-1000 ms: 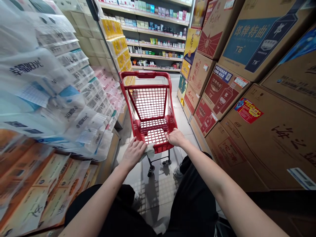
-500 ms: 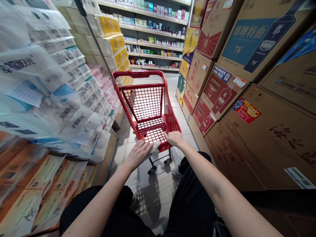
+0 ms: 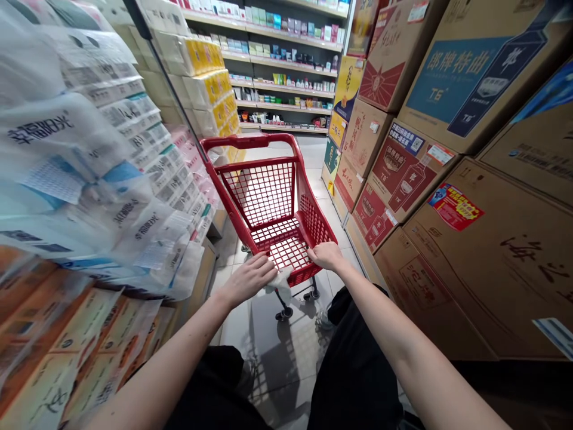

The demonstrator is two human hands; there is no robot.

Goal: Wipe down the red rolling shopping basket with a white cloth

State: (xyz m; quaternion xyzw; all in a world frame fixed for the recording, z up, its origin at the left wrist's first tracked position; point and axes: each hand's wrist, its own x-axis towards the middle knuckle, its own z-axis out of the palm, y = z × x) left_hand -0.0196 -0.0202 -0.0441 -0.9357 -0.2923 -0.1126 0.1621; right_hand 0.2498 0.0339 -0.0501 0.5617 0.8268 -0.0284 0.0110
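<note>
Ahead of me stands a red plastic shopping cart with a grid-patterned basket, dark legs and casters. Through the grid the basket appears to hold nothing. My left hand lies over the left part of its near edge, fingers curled on it. A pale crumpled piece, like tissue or cloth, shows beside and under those fingers; how it is held is hidden. My right hand is closed around the near right corner of the rim.
Stacked plastic-wrapped paper packs line the left side, with orange-and-cream packs nearer me. Cardboard cartons rise on the right. Shelves of small goods stand across the far end. Tiled floor runs between; a dark pole slants beyond the cart's left side.
The cart's near end and both hands have shifted slightly right and down in view, so the cart sits more askew. Both hands stay on it.
</note>
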